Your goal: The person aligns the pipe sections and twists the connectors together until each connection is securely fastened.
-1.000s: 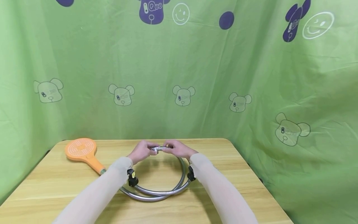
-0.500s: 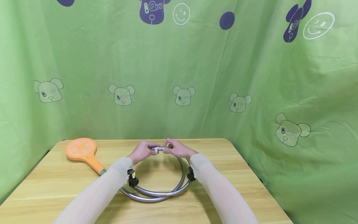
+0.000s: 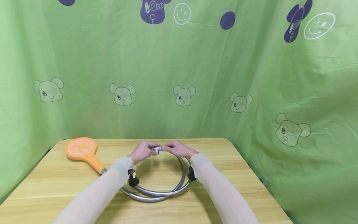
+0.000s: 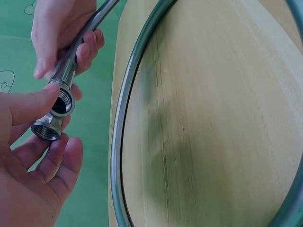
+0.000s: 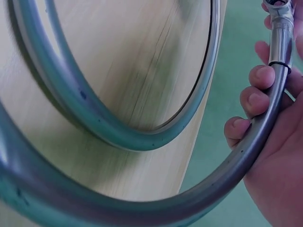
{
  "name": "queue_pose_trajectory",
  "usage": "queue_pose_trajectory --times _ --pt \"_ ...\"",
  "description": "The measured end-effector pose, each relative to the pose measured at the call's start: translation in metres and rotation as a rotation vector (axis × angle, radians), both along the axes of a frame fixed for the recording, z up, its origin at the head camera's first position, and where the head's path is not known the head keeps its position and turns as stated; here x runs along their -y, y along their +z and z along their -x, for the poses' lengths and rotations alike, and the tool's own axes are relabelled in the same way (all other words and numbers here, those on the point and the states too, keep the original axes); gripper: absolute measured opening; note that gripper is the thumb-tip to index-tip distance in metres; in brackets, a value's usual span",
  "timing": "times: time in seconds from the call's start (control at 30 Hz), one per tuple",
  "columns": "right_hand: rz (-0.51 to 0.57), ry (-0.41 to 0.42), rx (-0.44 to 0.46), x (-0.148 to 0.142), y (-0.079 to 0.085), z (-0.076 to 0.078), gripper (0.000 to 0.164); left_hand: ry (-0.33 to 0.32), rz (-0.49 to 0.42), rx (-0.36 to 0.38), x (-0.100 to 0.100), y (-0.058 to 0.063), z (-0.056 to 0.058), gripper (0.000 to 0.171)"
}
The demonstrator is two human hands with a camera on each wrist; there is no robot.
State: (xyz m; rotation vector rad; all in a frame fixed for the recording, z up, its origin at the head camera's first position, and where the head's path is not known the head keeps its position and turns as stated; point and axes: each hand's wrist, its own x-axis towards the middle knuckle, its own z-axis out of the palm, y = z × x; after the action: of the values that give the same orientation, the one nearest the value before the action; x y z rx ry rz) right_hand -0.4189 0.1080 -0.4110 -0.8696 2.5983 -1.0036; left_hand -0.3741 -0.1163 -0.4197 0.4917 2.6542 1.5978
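Above the far part of the table, my left hand (image 3: 142,151) pinches a small chrome tee fitting (image 4: 56,122) between thumb and fingers. Two of its threaded openings show in the left wrist view. My right hand (image 3: 179,148) holds the end of a grey metallic shower hose (image 5: 261,127), fingers curled round it. The hose's chrome connector nut (image 4: 65,72) meets the fitting in line, and the right thumb and index finger lie close to that joint. From the right hand the hose loops down onto the table.
An orange shower head (image 3: 81,147) lies face up at the far left of the wooden table (image 3: 223,186), its handle running to the hose under the left forearm. The hose coils cross between the forearms. Green printed cloth (image 3: 156,62) hangs behind the table and on the right.
The fingers of my right hand lifted a little at the joint half a second ago and now lie lower and closer to the fitting. My left hand keeps its place.
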Motion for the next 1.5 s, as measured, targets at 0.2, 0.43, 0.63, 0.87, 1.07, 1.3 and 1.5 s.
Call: queue_pose_trajectory --times 0.2,0.43,0.63,0.87,1.07,1.3,1.5 --pt "0.033 0.016 0.021 0.0002 0.0016 -0.0017 0.016 0.005 -0.004 0.001 0.0013 -0.0002 0.0017 0.044" --pt "-0.015 0.029 -0.016 -0.0007 0.0022 -0.0003 0.033 0.006 -0.012 0.029 -0.0006 0.0006 -0.0002 0.043" --pt "-0.01 -0.006 0.024 -0.0002 0.0025 -0.0026 0.028 0.008 -0.008 0.031 -0.0007 0.0022 -0.0012 0.042" --pt "-0.006 0.036 -0.009 -0.0004 0.0059 -0.0033 0.013 0.003 -0.002 0.019 0.0001 0.0022 -0.0002 0.043" --pt "-0.027 0.02 -0.014 -0.0017 0.0043 -0.0015 0.032 0.008 -0.01 0.015 -0.0026 0.0014 -0.0013 0.042" --pt "-0.005 0.023 0.022 -0.002 0.0044 -0.0024 0.022 0.018 -0.013 0.023 -0.003 0.0026 -0.0009 0.045" --pt "-0.035 0.034 -0.011 -0.0031 0.0066 -0.0002 0.02 0.014 0.004 0.007 -0.003 0.0036 -0.0016 0.044"
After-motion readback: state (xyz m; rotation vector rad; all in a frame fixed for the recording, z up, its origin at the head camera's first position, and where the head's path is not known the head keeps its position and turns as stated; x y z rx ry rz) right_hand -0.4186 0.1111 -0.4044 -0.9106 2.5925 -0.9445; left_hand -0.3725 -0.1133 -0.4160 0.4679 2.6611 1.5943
